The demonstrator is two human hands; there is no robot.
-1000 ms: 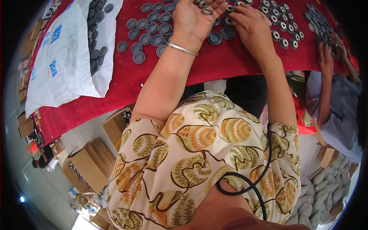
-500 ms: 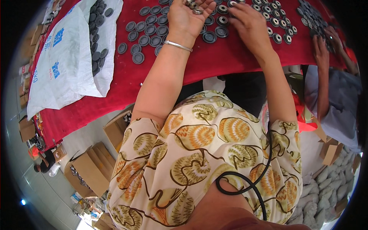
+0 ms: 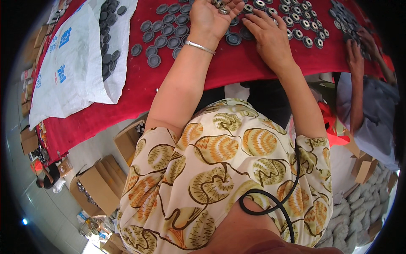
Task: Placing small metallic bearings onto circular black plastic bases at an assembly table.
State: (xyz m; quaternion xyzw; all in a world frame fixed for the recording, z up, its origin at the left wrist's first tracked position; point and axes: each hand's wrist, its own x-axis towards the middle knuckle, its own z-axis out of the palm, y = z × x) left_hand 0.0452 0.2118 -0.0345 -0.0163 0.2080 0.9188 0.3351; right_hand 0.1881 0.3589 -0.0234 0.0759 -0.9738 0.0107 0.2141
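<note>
My left hand (image 3: 211, 19) lies palm up at the top of the view, cupping several small silver metal rings (image 3: 219, 6); a silver bangle (image 3: 200, 47) circles its wrist. My right hand (image 3: 267, 31) rests palm down on the red tablecloth (image 3: 237, 67), fingers spread over dark grey round caps (image 3: 233, 39). Rows of grey caps (image 3: 167, 31) lie left of my left hand. Caps with silver rings set in them (image 3: 302, 23) lie to the right of my right hand.
A white woven sack (image 3: 72, 63) with more grey caps (image 3: 108, 38) on it covers the table's left part. Another person's arm (image 3: 355, 80) reaches onto the table at the right. Cardboard boxes (image 3: 99, 186) stand on the floor at lower left.
The view has shifted so that both hands sit higher in the frame. My left hand stays cupped on the rings and my right hand stays on the caps.
</note>
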